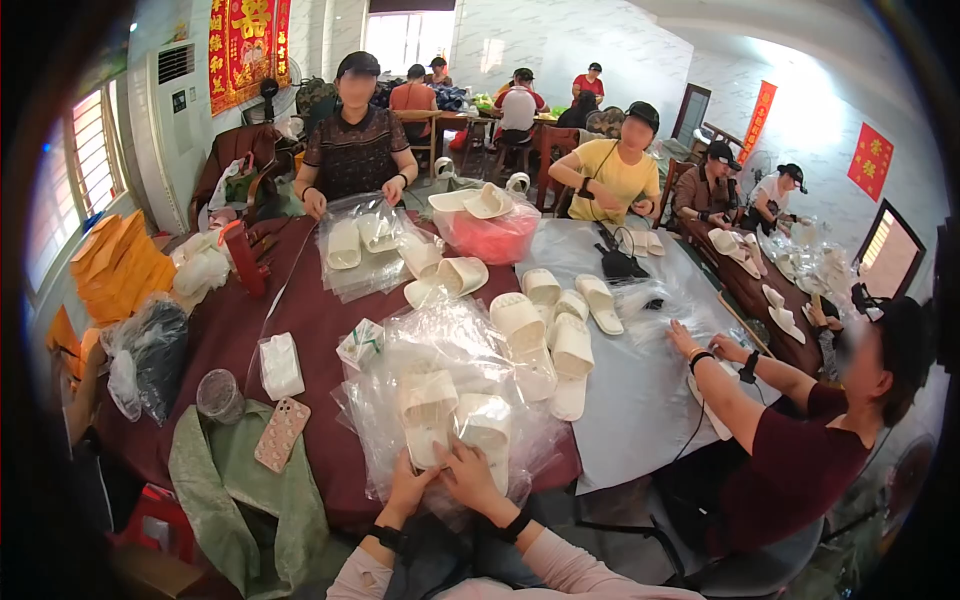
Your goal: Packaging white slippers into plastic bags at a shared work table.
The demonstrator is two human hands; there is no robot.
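Observation:
A pair of cream slippers (pixel 428 404) lies side by side on a pile of clear plastic bags (pixel 425 335) at the table's near edge. My left hand (pixel 408 487) holds the heel end of the left slipper, its fingers closed round the edge. Close beside it, my right hand (pixel 470 480) has its fingers bent over the inner heel edge of the right slipper (pixel 484 425). Clear film spreads around both slippers; whether they lie inside a bag or on top of it, I cannot tell.
More cream slippers (pixel 573 348) lie to the right of the bags. Left are a phone (pixel 283 434), a tissue pack (pixel 281 366), a clear plastic cup (pixel 220 396) and green cloth (pixel 225 480). Co-workers sit around; one reaches over the grey sheet (pixel 620 435) at right.

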